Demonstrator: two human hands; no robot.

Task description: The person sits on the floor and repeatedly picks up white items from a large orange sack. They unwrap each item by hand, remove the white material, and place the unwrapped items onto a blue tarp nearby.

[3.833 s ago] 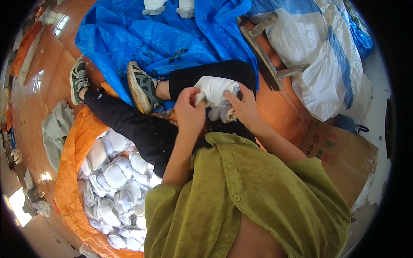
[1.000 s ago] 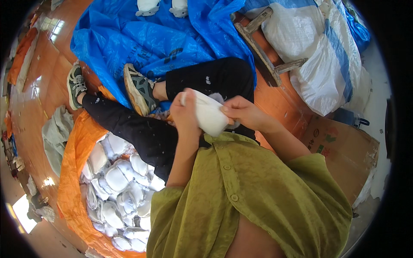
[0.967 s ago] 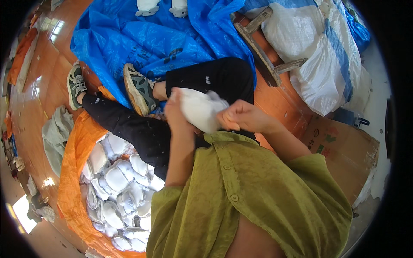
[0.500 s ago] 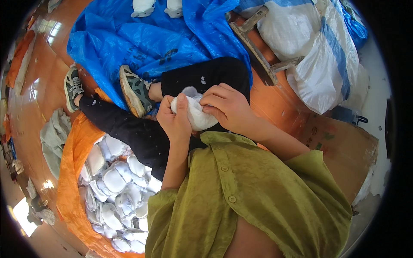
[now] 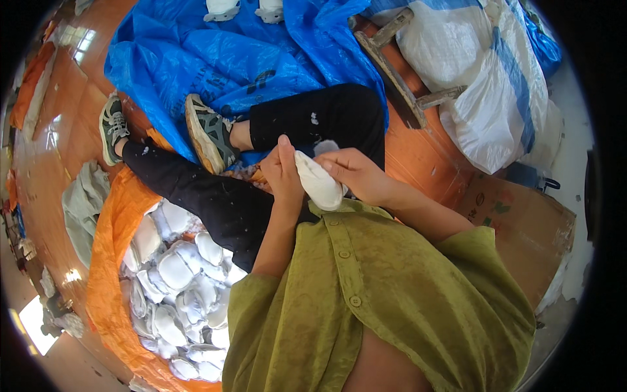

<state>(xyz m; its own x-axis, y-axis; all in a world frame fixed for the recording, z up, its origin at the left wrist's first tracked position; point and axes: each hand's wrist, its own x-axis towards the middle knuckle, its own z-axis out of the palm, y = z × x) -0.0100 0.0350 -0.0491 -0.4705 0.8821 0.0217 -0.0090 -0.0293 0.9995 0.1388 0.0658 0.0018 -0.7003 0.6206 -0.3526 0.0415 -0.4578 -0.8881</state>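
The white piece [image 5: 319, 184] looks cloth-like (matt), the blue sheet [image 5: 219, 55] glossy plastic.

The soft piece [image 5: 318, 184] is white, the shirt [image 5: 405, 294] olive, the trousers [image 5: 209, 193] black with white specks [image 5: 314, 118]. The far sheet [image 5: 228, 55] is blue, the left bag [image 5: 108, 281] orange, the right sack [image 5: 480, 124] white with blue stripe [image 5: 511, 81].

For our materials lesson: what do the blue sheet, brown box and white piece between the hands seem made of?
Blue sheet: probably plastic, glossy; its creases catch bright highlights.
Brown box: likely cardboard, matt, with stiff-looking flat panels.
White piece: seemingly soft fabric, matt, with a fold along it; the exact fibre is unclear.
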